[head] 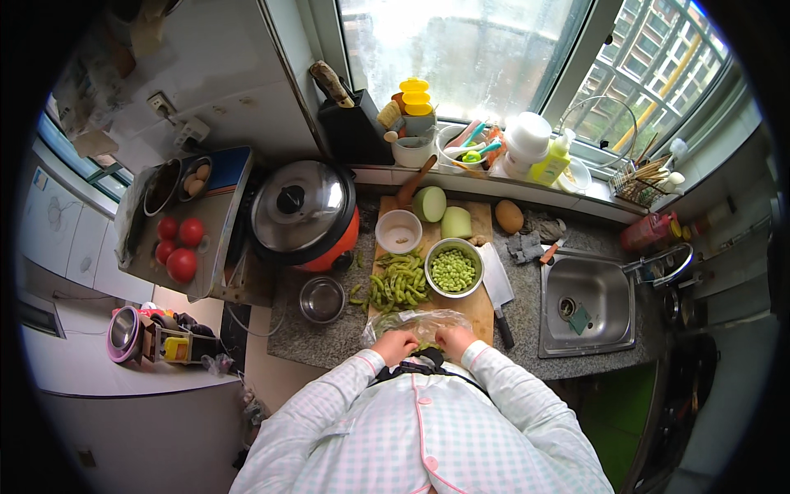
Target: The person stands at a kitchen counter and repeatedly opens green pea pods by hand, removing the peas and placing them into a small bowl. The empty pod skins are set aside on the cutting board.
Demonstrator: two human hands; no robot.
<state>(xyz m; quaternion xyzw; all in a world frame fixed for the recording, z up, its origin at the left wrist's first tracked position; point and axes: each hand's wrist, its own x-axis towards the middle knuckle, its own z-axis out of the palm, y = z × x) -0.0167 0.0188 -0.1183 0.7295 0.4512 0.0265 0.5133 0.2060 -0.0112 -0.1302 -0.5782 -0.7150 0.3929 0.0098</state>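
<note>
My left hand (395, 347) and my right hand (455, 343) are close together in front of my body, fingers curled inward. Bits of green show between them, but what the fingertips grip is too small to make out. Just beyond lies a clear plastic bag (416, 320) at the near end of the wooden cutting board (478, 313). Green soybean pods (398, 281) are heaped on the board. To their right, a metal bowl holds shelled green beans (453, 270). A cleaver (497, 281) rests along the board's right edge, its black handle towards me.
A white plastic bowl (399, 231) and two cut pieces of pale green gourd (442, 213) stand farther back. Left are a small steel bowl (321, 299), a lidded orange electric pan (303, 213) and tomatoes (182, 265). A steel sink (589, 296) lies right, a small knife (551, 252) by its corner.
</note>
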